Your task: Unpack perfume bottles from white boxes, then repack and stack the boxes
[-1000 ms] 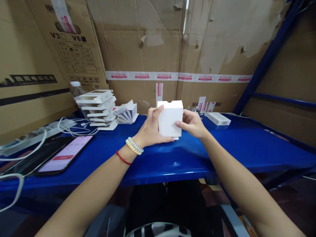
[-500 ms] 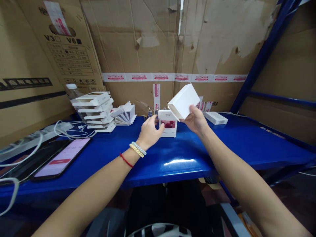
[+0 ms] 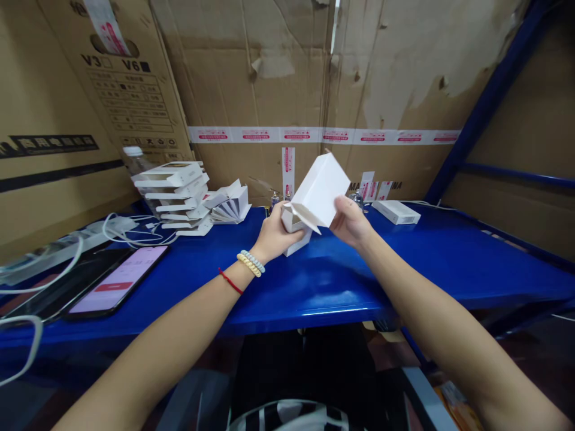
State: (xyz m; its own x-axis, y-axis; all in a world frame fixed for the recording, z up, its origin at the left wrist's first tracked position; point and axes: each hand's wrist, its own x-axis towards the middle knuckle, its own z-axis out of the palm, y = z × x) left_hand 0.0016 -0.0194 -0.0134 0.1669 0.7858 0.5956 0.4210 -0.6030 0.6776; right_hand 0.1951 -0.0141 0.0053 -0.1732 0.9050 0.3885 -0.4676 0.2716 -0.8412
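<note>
My left hand point(image 3: 272, 234) is closed around a small white carton point(image 3: 297, 243), tilted just over the blue desk. In my right hand point(image 3: 350, 219) is a larger white box point(image 3: 322, 187), held aslant with its open end and a loose flap point(image 3: 306, 219) facing down to the left. That open end meets or overlaps the top of the small carton; whether they touch I cannot tell. Small metal-topped bottles point(image 3: 275, 197) stand behind my left hand, partly hidden by it. What is inside either box is hidden.
A stack of white cartons point(image 3: 179, 191) stands at the left, beside folded flat ones point(image 3: 229, 203) and a clear bottle point(image 3: 135, 157). Two phones, one lit point(image 3: 119, 281), and white cables point(image 3: 135, 238) lie at left. A flat white box point(image 3: 396, 212) lies right; cardboard walls the back.
My left hand has gripped the small carton, which stood upright with its printed front showing, and tilted it. My right hand has brought the larger box left and down to it.
</note>
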